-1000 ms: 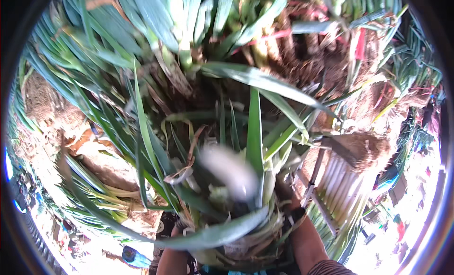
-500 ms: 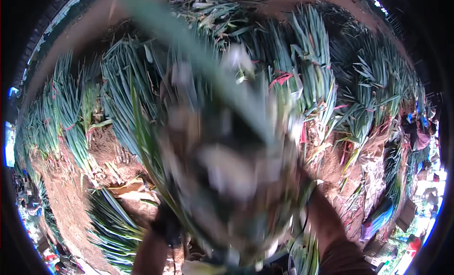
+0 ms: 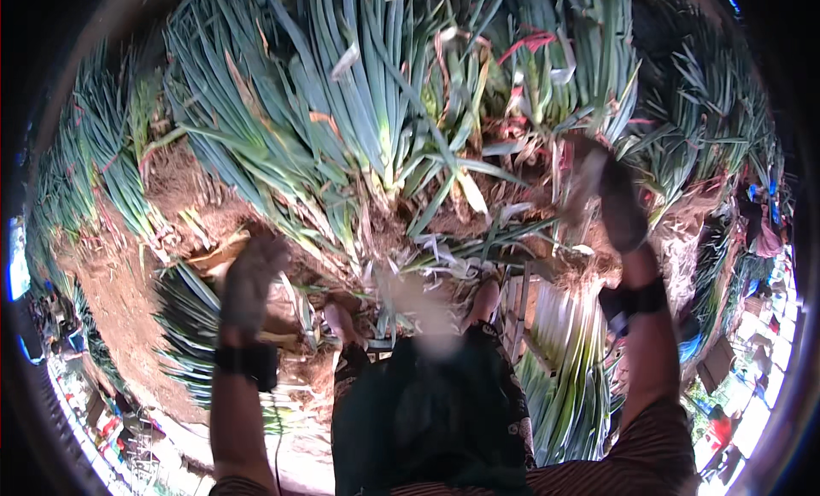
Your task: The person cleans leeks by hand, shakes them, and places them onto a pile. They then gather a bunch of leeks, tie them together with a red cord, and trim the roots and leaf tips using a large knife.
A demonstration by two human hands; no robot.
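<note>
My left hand (image 3: pixel 252 278), in a dirty grey glove, is beside the root ends of a large heap of green onions (image 3: pixel 376 112). Blur hides whether its fingers hold anything. My right hand (image 3: pixel 617 207), gloved too, reaches forward on the right, close to the roots of a bunch with a red tie (image 3: pixel 530 43). Its fingers are smeared by motion. The heap fans away from me, leaves far and roots near. A pale blurred thing (image 3: pixel 423 312) shows in front of my lap, too smeared to name.
Between my feet and the heap lie loose leaves and peelings (image 3: pixel 461 257). Trimmed green onions with white stems (image 3: pixel 564 334) lie at my right, beside a small wooden frame (image 3: pixel 515 312). More green onions (image 3: pixel 184 325) lie at my left. Other bunches (image 3: pixel 111 146) line the far left.
A big blurred mass of green onions between my arms, close to the camera, is gone from there. My hands are now wide apart, and a spread heap shows in front.
</note>
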